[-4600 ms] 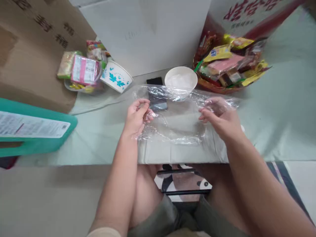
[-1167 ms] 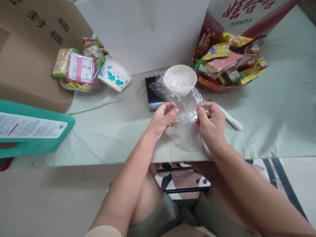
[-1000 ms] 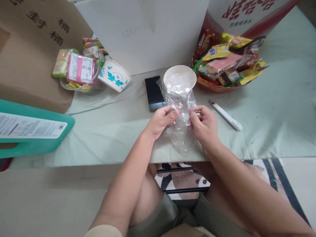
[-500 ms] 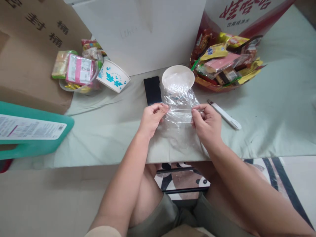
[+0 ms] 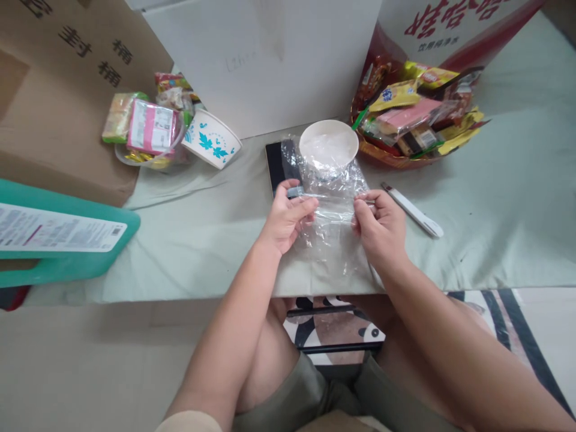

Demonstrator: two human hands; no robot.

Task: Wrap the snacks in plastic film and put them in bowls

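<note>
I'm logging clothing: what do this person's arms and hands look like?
The left hand and right hand wear no gloves, and no watch shows. A cream sleeve ends high on the left arm; no sleeve shows on the right arm within frame.

Soft, even light; white glints on the crumpled clear plastic film [image 5: 333, 239]; faint shadows across the pale green tablecloth [image 5: 508, 222]; edges stretched

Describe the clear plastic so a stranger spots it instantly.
Find the green-covered table, then the left hand and right hand near its front edge. The clear plastic spans the gap between them, crinkled and see-through, unlike the opaque white bowl just beyond.
</note>
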